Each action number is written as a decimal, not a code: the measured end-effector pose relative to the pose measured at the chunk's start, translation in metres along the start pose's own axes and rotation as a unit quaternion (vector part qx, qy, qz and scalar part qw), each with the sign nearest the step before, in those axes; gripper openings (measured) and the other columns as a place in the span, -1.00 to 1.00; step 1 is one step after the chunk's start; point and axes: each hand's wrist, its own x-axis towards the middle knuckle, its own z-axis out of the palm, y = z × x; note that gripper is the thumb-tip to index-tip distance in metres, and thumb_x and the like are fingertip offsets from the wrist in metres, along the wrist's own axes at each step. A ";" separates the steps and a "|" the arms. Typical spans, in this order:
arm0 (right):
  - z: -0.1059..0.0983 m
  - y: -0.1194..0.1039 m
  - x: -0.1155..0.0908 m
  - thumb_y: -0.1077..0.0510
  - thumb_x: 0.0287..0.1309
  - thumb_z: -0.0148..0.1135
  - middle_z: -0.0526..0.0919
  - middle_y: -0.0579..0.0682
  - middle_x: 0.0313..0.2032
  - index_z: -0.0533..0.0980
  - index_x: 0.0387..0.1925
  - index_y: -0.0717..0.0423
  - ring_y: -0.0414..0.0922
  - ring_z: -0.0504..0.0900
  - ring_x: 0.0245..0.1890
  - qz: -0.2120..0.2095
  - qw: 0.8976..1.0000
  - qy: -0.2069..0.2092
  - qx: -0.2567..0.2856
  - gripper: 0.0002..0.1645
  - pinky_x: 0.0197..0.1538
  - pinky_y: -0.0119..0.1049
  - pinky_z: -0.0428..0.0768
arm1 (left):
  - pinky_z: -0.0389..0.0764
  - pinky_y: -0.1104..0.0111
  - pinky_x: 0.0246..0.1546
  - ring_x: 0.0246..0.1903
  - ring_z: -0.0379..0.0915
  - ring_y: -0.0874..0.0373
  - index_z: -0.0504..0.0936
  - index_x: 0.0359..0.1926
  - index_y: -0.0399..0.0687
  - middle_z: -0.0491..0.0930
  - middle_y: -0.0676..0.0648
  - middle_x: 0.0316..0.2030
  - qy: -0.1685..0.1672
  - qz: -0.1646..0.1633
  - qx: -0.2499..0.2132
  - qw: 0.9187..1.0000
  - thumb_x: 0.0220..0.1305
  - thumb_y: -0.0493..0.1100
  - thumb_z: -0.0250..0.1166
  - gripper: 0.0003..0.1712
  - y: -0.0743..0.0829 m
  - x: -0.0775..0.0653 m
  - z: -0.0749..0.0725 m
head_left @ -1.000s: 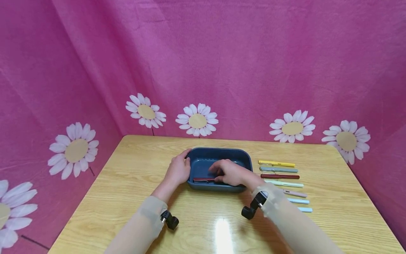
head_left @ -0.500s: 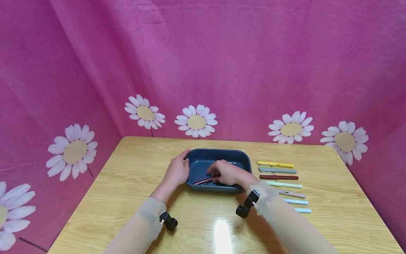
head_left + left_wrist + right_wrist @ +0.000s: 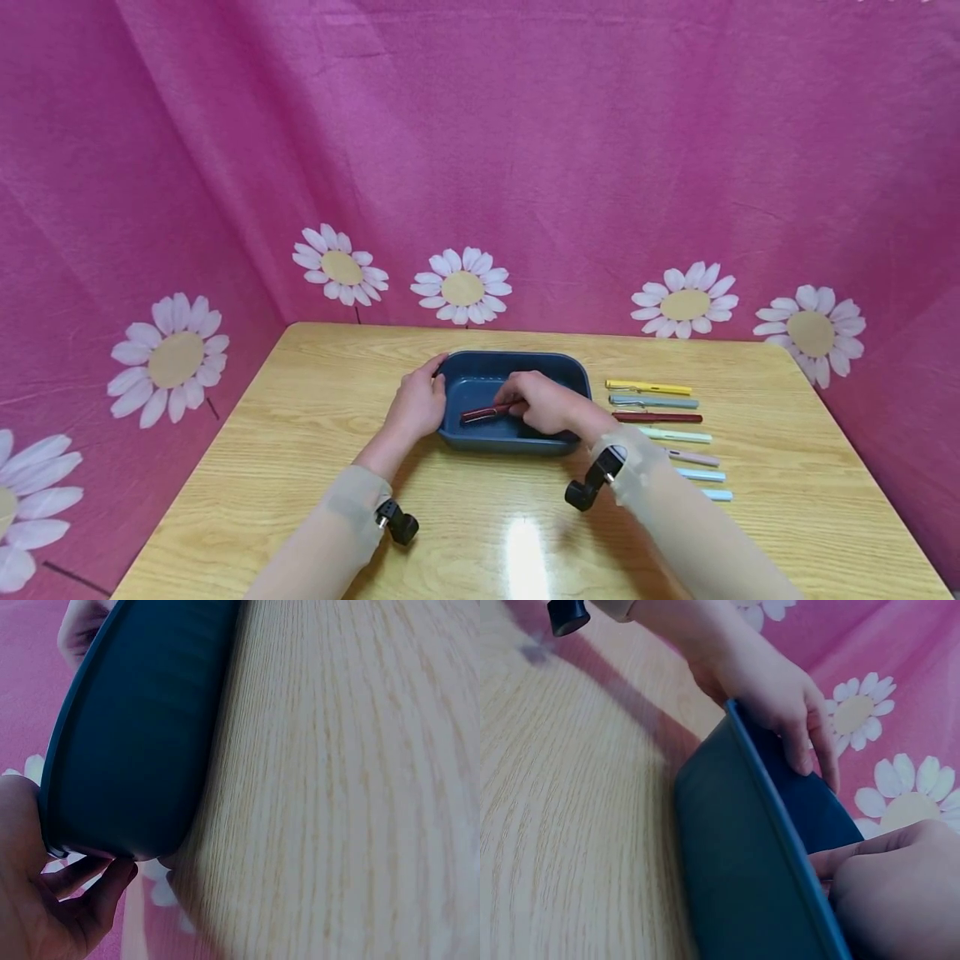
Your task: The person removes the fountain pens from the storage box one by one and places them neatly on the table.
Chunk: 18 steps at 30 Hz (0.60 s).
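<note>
A dark blue rectangular box (image 3: 517,357) stands on the wooden table, open side up. My left hand (image 3: 416,402) grips its left end, thumb over the rim and fingers against the outer wall, as the left wrist view shows at the box wall (image 3: 135,735). Inside the box, my right hand (image 3: 546,402) pinches a dark red pen (image 3: 480,414) with a metal clip. The clip end points left, and the other end is hidden by the fingers. In the right wrist view, the near wall hides most of what the right hand (image 3: 900,889) holds.
Right of the box lies a column of pens: yellow (image 3: 648,387), grey-blue (image 3: 654,402), dark red (image 3: 667,417), mint (image 3: 678,436), pale pink (image 3: 693,457) and two light blue, partly covered by the right forearm. A pink flowered curtain (image 3: 570,167) hangs behind the table (image 3: 337,367).
The dark red pen lay along the box's near wall. It then tilted in my right hand's fingers and has moved up and away from that wall. My left hand kept its grip.
</note>
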 end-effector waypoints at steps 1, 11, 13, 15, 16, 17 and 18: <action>-0.001 0.000 -0.001 0.53 0.33 0.17 0.72 -0.10 -0.12 0.73 0.03 0.16 -0.16 0.62 -0.06 0.004 1.000 0.004 0.002 -0.59 0.13 -0.15 0.64 | 0.45 -0.08 0.36 0.38 0.42 -0.18 0.42 0.55 -0.05 0.51 -0.25 0.39 0.000 -0.002 0.000 1.000 0.68 -0.17 0.01 -0.48 0.000 0.000 0.000; -0.019 -0.003 -0.019 0.51 0.37 0.15 0.75 -0.02 -0.04 0.70 0.12 0.19 -0.11 0.66 -0.04 -0.021 0.998 0.061 0.007 -0.58 0.07 -0.12 0.66 | 0.45 -0.06 0.36 0.37 0.44 -0.16 0.41 0.56 -0.06 0.51 -0.25 0.39 0.000 0.000 -0.001 1.000 0.68 -0.17 0.00 -0.47 -0.001 0.001 0.001; -0.025 -0.005 -0.025 0.50 0.37 0.16 0.75 -0.02 -0.04 0.70 0.11 0.18 -0.11 0.66 -0.07 -0.035 0.997 0.074 0.006 -0.59 0.02 -0.14 0.65 | 0.44 -0.06 0.36 0.38 0.43 -0.15 0.42 0.55 -0.06 0.51 -0.25 0.39 0.000 0.001 -0.001 1.000 0.68 -0.16 0.01 -0.47 0.000 0.001 0.001; -0.030 -0.007 -0.032 0.50 0.37 0.17 0.75 -0.02 -0.04 0.70 0.12 0.18 -0.11 0.64 -0.13 -0.045 0.996 0.083 0.010 -0.58 -0.05 -0.16 0.62 | 0.43 -0.06 0.37 0.38 0.43 -0.16 0.42 0.55 -0.05 0.51 -0.25 0.39 -0.001 0.001 0.001 1.000 0.68 -0.16 0.00 -0.47 0.001 0.001 0.000; -0.033 -0.008 -0.036 0.50 0.37 0.17 0.75 -0.03 -0.04 0.70 0.12 0.17 -0.13 0.62 -0.14 -0.046 0.995 0.085 0.011 -0.58 -0.07 -0.18 0.61 | 0.43 -0.06 0.38 0.38 0.42 -0.16 0.42 0.55 -0.06 0.51 -0.25 0.39 -0.002 0.001 0.001 1.000 0.68 -0.16 0.00 -0.47 0.001 0.001 0.000; -0.036 -0.009 -0.040 0.50 0.38 0.17 0.74 -0.04 -0.04 0.70 0.13 0.16 -0.13 0.61 -0.16 -0.047 0.995 0.087 0.013 -0.58 -0.10 -0.20 0.59 | 0.42 -0.06 0.38 0.38 0.42 -0.16 0.41 0.55 -0.06 0.50 -0.25 0.39 -0.003 0.002 0.001 1.000 0.68 -0.16 0.00 -0.47 0.001 0.001 0.000; -0.038 -0.010 -0.045 0.49 0.38 0.17 0.74 -0.04 -0.04 0.70 0.13 0.15 -0.13 0.59 -0.18 -0.045 0.995 0.087 0.015 -0.58 -0.13 -0.20 0.58 | 0.42 -0.06 0.38 0.38 0.42 -0.16 0.41 0.56 -0.06 0.50 -0.25 0.39 -0.003 0.002 0.001 1.000 0.69 -0.15 0.00 -0.47 0.001 0.001 0.000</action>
